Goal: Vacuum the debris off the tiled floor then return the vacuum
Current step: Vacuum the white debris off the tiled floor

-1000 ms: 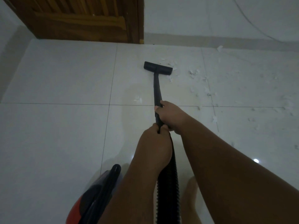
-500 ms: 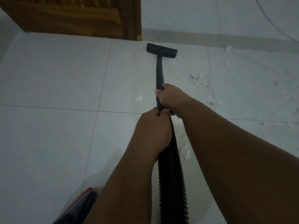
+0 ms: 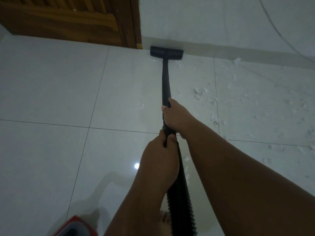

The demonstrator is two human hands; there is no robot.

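Note:
Both hands grip the black vacuum wand (image 3: 166, 82). My right hand (image 3: 177, 116) holds it higher up the tube, my left hand (image 3: 162, 150) just behind it where the ribbed black hose (image 3: 180, 198) begins. The flat black floor nozzle (image 3: 166, 52) lies at the wall's base, just right of the door frame. White paper scraps (image 3: 201, 92) are scattered over the pale tiles (image 3: 51, 82) to the right of the wand, with one small scrap (image 3: 141, 106) to its left. The red vacuum body (image 3: 78, 227) shows at the bottom edge.
A wooden door (image 3: 68, 19) closes the far left. A white wall (image 3: 204, 19) with a skirting strip runs along the far side. A thin cable (image 3: 279, 31) curves down the wall at the right. My bare foot (image 3: 164, 218) stands beside the hose.
The nozzle has slid forward across the tile from the scraps up to the wall's base. Both hands stretched forward with the wand, keeping the same grip.

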